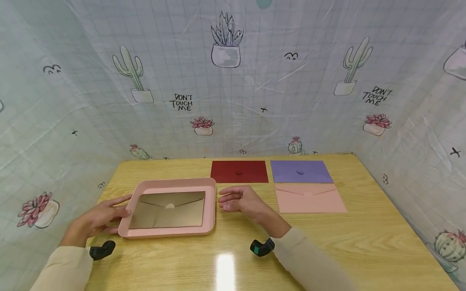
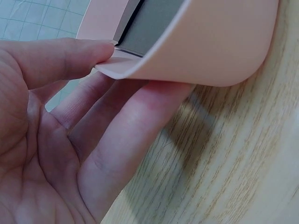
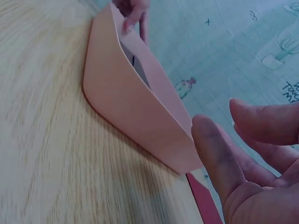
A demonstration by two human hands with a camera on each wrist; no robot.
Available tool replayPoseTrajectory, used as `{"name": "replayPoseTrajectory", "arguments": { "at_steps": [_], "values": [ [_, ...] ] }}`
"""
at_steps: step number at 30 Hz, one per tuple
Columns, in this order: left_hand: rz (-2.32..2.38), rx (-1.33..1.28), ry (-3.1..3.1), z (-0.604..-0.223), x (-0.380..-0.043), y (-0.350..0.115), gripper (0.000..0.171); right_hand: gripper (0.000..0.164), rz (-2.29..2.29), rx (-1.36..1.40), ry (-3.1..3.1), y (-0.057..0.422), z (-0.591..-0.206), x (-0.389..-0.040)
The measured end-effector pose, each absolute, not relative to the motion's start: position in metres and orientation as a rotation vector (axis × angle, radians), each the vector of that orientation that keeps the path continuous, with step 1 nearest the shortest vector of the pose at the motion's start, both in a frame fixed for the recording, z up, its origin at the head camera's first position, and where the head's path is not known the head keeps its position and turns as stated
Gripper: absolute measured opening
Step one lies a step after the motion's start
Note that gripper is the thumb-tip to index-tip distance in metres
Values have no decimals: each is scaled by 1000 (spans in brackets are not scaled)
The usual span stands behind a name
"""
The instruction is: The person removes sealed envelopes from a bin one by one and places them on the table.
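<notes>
A shallow pink tray (image 1: 210, 210) stands on the table with a gold envelope (image 1: 167, 218) lying flat inside it, flap side up. My left hand (image 1: 95, 218) pinches the tray's left wall, thumb over the rim and fingers on the outside. In the left wrist view the thumb (image 2: 70, 60) lies over the rim, with fingers against the outer wall. Just off the tray's right end is my right hand (image 1: 249, 204), its fingers loosely bent and holding nothing. The right wrist view shows those fingertips close to the tray's corner.
Behind the tray, to the right, lies a red envelope (image 1: 238, 171). Beside it is a purple envelope (image 1: 301, 171), with a pink envelope (image 1: 310, 199) in front. A printed cloth (image 1: 233, 89) encloses the back and sides of the wooden table (image 1: 255, 258).
</notes>
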State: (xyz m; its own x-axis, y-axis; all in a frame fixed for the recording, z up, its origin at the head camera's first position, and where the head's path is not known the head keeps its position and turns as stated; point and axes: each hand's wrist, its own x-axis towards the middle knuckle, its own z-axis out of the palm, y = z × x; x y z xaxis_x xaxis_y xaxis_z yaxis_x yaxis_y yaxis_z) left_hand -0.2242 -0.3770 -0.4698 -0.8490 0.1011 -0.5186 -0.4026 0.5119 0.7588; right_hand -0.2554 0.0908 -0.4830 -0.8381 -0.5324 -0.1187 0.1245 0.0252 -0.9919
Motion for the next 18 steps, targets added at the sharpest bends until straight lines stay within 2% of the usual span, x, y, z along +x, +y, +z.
{"name": "replayPoseTrajectory", "arguments": {
  "at_steps": [6, 13, 18],
  "values": [
    [1309, -254, 2258, -471, -225, -377, 82, 51, -1883, -392, 1816, 72, -481, -251],
    [1318, -254, 2253, -470, -222, -374, 83, 43, -1953, -252, 1643, 48, -478, -243],
    [1306, -272, 2276, -471, -222, -374, 82, 47, -1979, -183, 1611, 32, -470, -240]
  ]
}}
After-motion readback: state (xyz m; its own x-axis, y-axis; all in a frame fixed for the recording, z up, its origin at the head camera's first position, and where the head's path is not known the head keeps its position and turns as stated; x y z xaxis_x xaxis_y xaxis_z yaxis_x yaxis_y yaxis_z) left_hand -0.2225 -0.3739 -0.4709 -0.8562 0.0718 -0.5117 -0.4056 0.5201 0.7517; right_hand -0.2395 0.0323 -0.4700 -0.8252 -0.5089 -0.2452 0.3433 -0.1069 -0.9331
